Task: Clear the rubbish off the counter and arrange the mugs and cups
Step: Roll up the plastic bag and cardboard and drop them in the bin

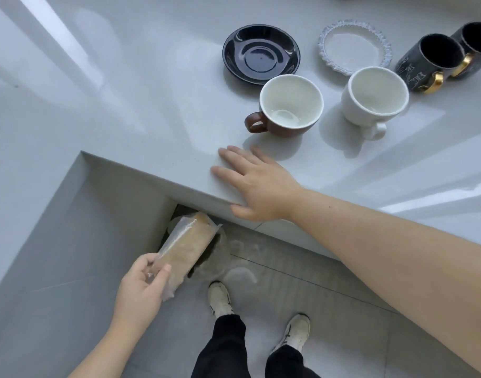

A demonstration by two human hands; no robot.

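Rubbish: clear wrapper (183,248) with something tan inside, long axis running from 7 to 1 o'clock, below the counter (124,113) edge.
Left hand (141,287): closed on the wrapper's near end, its far end aimed at a bin (206,257) at 1 o'clock, partly hidden under the counter.
Right hand (257,184): flat and spread on the counter edge, holding nothing.
Cups: brown cup (287,106) at 12 o'clock from the right hand, the nearer hand; white mug (374,99) at 2 o'clock.
Black mugs (446,58): far right.
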